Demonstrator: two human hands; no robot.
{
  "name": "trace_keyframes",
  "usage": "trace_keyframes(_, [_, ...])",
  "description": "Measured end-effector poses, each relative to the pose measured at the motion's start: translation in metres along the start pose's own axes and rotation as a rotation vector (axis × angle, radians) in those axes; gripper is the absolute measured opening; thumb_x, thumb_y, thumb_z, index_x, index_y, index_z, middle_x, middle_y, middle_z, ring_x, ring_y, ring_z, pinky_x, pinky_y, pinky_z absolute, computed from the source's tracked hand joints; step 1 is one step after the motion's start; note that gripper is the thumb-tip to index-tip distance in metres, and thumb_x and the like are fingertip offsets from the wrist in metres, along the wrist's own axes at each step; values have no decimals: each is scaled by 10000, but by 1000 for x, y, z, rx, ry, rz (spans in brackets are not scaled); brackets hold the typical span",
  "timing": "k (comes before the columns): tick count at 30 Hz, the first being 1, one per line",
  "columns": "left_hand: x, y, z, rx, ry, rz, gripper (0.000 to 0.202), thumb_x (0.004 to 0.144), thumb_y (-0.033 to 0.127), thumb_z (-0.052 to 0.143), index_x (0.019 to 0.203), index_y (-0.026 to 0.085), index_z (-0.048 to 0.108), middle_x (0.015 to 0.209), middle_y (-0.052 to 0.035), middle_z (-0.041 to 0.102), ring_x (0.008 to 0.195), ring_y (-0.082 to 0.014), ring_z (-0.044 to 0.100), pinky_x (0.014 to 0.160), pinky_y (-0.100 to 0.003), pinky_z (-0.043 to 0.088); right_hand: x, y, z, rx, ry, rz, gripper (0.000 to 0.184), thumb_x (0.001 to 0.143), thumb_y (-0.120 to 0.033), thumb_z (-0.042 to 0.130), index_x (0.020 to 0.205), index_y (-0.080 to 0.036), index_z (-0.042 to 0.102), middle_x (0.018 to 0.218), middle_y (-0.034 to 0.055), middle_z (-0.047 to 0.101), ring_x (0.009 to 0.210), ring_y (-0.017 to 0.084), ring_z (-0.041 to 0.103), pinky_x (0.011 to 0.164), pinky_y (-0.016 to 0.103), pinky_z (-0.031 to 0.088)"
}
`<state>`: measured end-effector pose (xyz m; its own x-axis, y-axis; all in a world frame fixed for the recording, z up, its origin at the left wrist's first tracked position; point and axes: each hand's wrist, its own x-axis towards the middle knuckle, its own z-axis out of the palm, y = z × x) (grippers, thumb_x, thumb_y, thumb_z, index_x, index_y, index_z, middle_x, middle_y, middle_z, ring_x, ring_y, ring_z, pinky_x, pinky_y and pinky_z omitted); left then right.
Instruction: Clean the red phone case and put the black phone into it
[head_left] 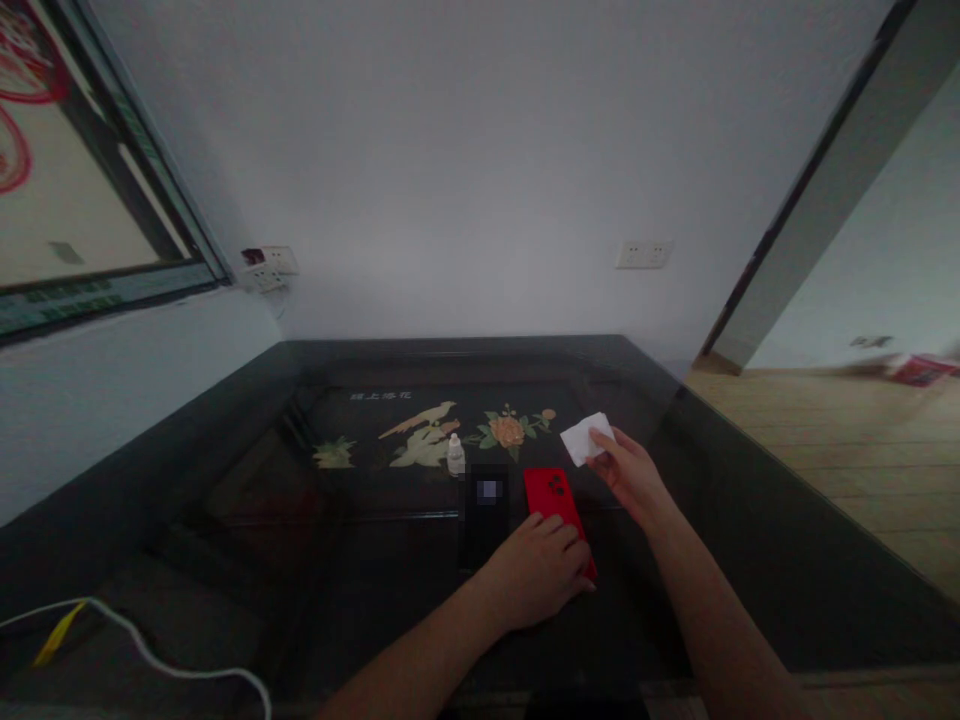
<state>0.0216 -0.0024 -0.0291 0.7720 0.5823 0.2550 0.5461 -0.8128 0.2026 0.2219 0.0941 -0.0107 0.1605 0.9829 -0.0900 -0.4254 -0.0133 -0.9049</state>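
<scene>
Where the hands stand: well apart. The left hand (536, 572) lies palm-down over the lower end of a red-cased phone (551, 497), curled over its edge; the right hand (631, 475) is raised, pinching a white wipe (583, 438).
Red-cased phone: flat on a dark glass tabletop (465, 345), its three camera lenses showing at about 12 o'clock from the left hand.
White wipe: held above the glass at about 1 o'clock from the left hand, clear of the phone; whether it is damp cannot be told.
Nearby: a small dropper bottle (456, 455) stands upright at about 11 o'clock, and a dark phone-like slab (486, 520) with a blurred patch lies just beside the red phone.
Slip risk: the glass looks slick, so light pressure from the left hand could let the phone skate.
Knock risk: a wide right-hand swing toward 11 o'clock could tip the narrow bottle.
Snag risk: a white cable (127, 630) at about 9 o'clock could catch a wrist, though it seems the lesser danger.
</scene>
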Motion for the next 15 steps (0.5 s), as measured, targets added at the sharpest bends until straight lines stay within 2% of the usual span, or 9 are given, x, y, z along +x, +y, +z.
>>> trace_keyframes(1, [0, 0, -1, -29, 37, -23, 228, 991, 407, 614, 986, 179, 608, 1003, -82, 649, 989, -254, 600, 891, -383, 467, 0, 0, 1, 29, 17, -25, 335, 648, -292, 951, 875, -199, 722, 834, 1, 744, 637, 100, 662, 562, 180, 635])
trace_keyframes(3, [0, -4, -6, -184, 191, -117, 170, 1022, 339, 549, 948, 187, 563, 1006, -85, 623, 972, -240, 579, 877, -375, 473, 1, -1, 2, 96, 59, -82, 355, 612, -292, 966, 827, -204, 698, 884, -2, 744, 724, 114, 689, 635, 197, 655])
trace_keyframes(5, [-1, -11, -13, -447, 446, -249, 161, 1054, 302, 457, 941, 200, 513, 1037, -85, 600, 968, -213, 563, 881, -353, 476, 2, -1, 3, 123, 72, -141, 362, 605, -301, 968, 793, -208, 672, 928, -1, 742, 841, 140, 710, 746, 235, 668])
trace_keyframes(7, [-2, -22, -19, -669, 695, -427, 205, 1076, 360, 397, 966, 210, 482, 1029, -67, 577, 932, -189, 554, 872, -335, 473, 1, 0, 4, 92, 50, -191, 355, 632, -327, 956, 781, -214, 654, 948, -1, 740, 934, 161, 712, 868, 281, 654])
trace_keyframes(8, [-3, -27, -21, -760, 767, -512, 239, 1076, 407, 400, 958, 213, 475, 965, -42, 562, 866, -176, 539, 826, -316, 470, 1, 2, 5, 62, 33, -209, 354, 647, -343, 948, 775, -215, 644, 947, -1, 739, 959, 168, 711, 916, 302, 638])
trace_keyframes(10, [-4, -36, -21, -910, 832, -615, 310, 1051, 496, 444, 930, 212, 476, 881, -9, 532, 796, -160, 509, 768, -288, 461, -1, 7, 8, -30, -1, -221, 371, 667, -382, 933, 762, -217, 615, 936, 3, 738, 975, 186, 710, 950, 334, 616])
trace_keyframes(13, [-4, -43, -19, -1112, 825, -650, 405, 997, 610, 497, 914, 214, 478, 827, 14, 516, 742, -145, 503, 706, -260, 465, -6, 15, 12, -212, -84, -193, 405, 702, -455, 896, 752, -216, 572, 906, 13, 734, 953, 205, 702, 904, 347, 603])
trace_keyframes(15, [-2, -42, -17, -1176, 830, -658, 448, 964, 662, 513, 916, 220, 472, 824, 16, 526, 733, -144, 518, 683, -251, 476, -12, 16, 16, -302, -201, -136, 411, 724, -476, 875, 756, -212, 561, 868, 9, 721, 914, 194, 692, 877, 334, 589])
